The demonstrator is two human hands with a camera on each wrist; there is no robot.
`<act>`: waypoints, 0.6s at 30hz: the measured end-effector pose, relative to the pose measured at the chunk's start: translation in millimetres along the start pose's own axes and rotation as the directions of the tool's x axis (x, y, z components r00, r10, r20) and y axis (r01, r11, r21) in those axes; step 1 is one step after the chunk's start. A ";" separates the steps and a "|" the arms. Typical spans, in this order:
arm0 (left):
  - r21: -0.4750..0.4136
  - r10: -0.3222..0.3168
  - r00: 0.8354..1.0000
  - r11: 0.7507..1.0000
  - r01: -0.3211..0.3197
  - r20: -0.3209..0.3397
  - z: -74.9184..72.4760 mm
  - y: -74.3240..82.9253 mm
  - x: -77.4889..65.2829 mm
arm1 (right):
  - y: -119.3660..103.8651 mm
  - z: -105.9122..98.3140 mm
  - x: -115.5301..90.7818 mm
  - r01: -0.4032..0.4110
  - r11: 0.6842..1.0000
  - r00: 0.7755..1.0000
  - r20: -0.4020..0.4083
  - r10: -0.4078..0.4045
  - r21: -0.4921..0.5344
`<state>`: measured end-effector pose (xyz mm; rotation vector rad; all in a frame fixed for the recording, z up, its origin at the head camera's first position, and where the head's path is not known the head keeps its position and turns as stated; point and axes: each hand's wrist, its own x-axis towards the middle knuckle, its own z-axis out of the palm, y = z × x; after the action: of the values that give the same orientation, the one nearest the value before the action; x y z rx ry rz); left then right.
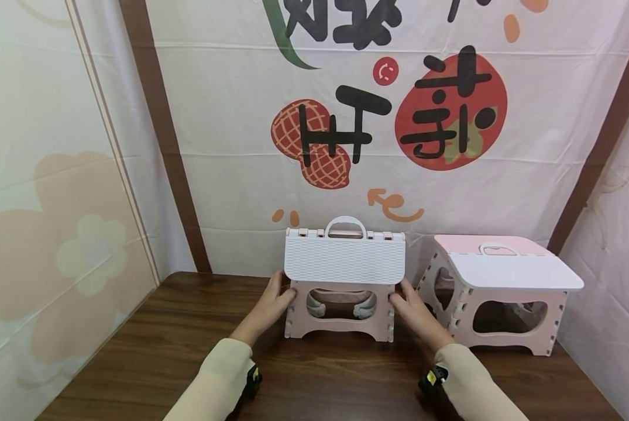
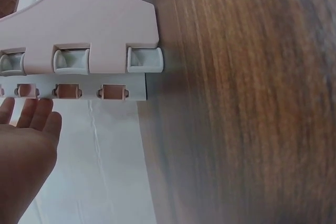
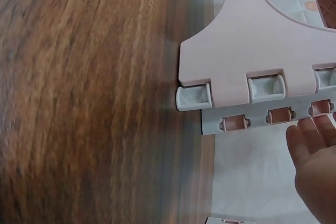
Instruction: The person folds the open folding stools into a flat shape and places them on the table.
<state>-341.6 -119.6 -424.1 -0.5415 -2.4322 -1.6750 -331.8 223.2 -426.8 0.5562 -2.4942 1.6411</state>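
Note:
A pink and white folding stool [image 1: 344,260] stands partly folded near the back of the table, its white textured top half slanting down toward me and its carry handle [image 1: 346,220] raised. My left hand [image 1: 265,307] grips the stool's left side, thumb at the front edge of the leg panel [image 1: 340,330] and fingers behind. On the opposite side my right hand [image 1: 416,313] holds it the same way. Close up in the left wrist view, fingertips [image 2: 41,113] lie at the hinged side panel. The right wrist view has fingers [image 3: 300,142] at the matching panel.
A second folding stool [image 1: 514,269], unfolded with a flat pink and white top, stands to the right, close to my right forearm. Both stools are on a dark wood-grain table [image 1: 340,380]. A printed cloth backdrop [image 1: 230,146] hangs right behind.

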 end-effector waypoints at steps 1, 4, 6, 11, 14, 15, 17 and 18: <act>0.000 -0.005 1.000 1.000 0.005 -0.001 0.1 0.2 0.2 | 0.5 -0.2 0.2 0.005 1.000 1.000 0.000 -0.005 -0.005; -0.004 -0.006 1.000 1.000 0.006 -0.001 0.2 -0.2 0.8 | 0.5 -0.4 0.1 0.018 1.000 1.000 -0.007 -0.019 -0.017; -0.006 -0.003 1.000 1.000 0.003 -0.002 0.1 -0.3 1.0 | -0.3 0.1 -0.1 0.030 0.999 0.999 -0.014 -0.030 -0.021; -0.018 0.011 1.000 1.000 -0.011 0.002 -0.1 0.0 2.1 | -3.4 2.0 -0.1 0.036 0.999 0.999 -0.034 -0.037 -0.032; -0.032 0.008 1.000 0.999 -0.008 0.002 -0.2 0.0 2.3 | -4.1 2.8 -0.2 0.016 0.999 0.999 -0.043 -0.018 -0.041; -0.034 0.006 1.000 0.999 -0.006 0.002 -0.2 0.0 2.3 | -4.2 3.1 -0.1 0.009 0.999 0.999 -0.045 -0.010 -0.039; -0.038 0.002 1.000 0.999 -0.002 0.001 -0.1 -0.2 2.3 | -4.5 3.3 -0.3 -0.005 0.999 0.999 -0.051 0.003 -0.040; -0.035 -0.001 1.000 0.999 0.001 0.001 -0.1 -0.1 2.2 | -4.5 3.2 -0.4 -0.010 0.999 0.999 -0.050 0.008 -0.036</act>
<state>-343.7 -119.2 -423.4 -0.5461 -2.4084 -1.7212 -329.5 218.8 -424.4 0.4942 -2.4888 1.5895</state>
